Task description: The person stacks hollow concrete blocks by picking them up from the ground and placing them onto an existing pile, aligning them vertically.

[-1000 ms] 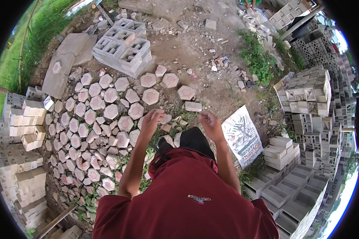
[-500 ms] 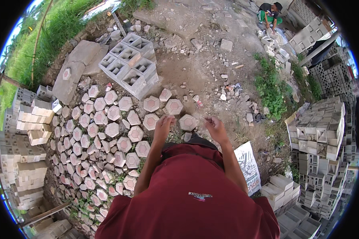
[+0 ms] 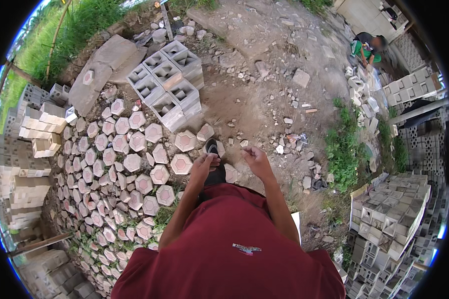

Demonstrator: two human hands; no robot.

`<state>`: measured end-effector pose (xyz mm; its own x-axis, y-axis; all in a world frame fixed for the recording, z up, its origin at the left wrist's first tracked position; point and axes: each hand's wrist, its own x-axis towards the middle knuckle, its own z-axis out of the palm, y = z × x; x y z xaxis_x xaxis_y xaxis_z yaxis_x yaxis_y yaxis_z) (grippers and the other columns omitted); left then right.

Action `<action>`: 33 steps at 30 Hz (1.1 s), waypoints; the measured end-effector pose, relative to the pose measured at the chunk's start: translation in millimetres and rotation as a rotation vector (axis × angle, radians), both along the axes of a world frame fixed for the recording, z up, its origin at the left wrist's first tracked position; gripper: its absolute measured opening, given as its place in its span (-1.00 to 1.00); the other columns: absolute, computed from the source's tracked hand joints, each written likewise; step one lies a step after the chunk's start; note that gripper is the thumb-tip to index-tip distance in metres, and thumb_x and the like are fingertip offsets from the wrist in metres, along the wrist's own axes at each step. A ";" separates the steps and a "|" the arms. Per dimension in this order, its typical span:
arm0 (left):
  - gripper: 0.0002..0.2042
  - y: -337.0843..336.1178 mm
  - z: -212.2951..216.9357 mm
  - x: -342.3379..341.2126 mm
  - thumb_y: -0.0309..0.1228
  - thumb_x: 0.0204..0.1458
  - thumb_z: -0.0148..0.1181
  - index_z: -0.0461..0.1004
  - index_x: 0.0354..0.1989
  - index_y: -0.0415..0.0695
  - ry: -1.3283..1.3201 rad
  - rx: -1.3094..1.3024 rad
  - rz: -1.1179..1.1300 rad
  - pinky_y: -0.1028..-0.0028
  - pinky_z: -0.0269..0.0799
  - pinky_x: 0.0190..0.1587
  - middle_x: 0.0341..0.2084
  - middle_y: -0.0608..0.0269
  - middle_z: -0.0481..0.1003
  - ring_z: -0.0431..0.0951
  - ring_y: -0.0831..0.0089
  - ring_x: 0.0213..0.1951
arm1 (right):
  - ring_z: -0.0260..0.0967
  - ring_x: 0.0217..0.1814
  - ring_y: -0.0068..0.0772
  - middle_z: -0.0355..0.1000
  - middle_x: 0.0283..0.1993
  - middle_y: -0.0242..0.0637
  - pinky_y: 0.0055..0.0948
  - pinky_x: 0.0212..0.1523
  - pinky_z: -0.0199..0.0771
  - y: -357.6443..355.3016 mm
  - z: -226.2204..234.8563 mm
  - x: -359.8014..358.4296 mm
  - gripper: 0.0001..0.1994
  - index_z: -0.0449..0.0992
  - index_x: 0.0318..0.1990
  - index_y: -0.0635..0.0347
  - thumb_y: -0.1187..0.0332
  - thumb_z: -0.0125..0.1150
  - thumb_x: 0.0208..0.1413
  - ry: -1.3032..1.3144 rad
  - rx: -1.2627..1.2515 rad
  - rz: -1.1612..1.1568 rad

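Both my hands are raised in front of my dark red shirt, above the ground. My left hand has its fingers curled in, and whatever they hold, if anything, is hidden. A short gap to its right, my right hand is closed with thumb and fingertips together; I cannot make out anything between them. Below my left hand a foot in a dark sandal covers part of a hexagonal paver. Another hexagonal paver lies on the soil below and between the hands. Neither hand touches the pavers.
Many pink-centred hexagonal pavers cover the ground at left. Hollow concrete blocks stand ahead, with more block stacks at right. Rubble and green weeds lie right of the dirt path. Far right, another person crouches by blocks.
My sandalled foot has come into view ahead, over a paver. The scene has shifted and turned with my head. Both hands stay raised and curled.
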<state>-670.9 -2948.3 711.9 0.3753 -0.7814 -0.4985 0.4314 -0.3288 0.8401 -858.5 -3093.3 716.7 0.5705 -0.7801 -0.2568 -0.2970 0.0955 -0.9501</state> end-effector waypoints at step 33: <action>-0.69 -606.8 -132.5 378.8 -0.19 0.30 -0.06 0.49 -0.07 -0.16 0.027 -0.006 0.671 0.48 0.43 -0.12 -0.21 0.23 0.58 0.57 0.50 -0.20 | 0.48 -0.20 -0.54 0.55 -0.21 -0.28 -0.55 -0.15 0.46 -709.9 -108.1 447.8 -0.72 0.48 -0.08 0.38 0.30 0.17 0.21 -0.065 -0.119 0.444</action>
<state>-292.1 -3555.1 579.4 0.7683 -0.3858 -0.5108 0.5614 0.0227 0.8272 -410.6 -3803.2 608.6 0.8681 -0.4782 -0.1329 -0.2241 -0.1388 -0.9646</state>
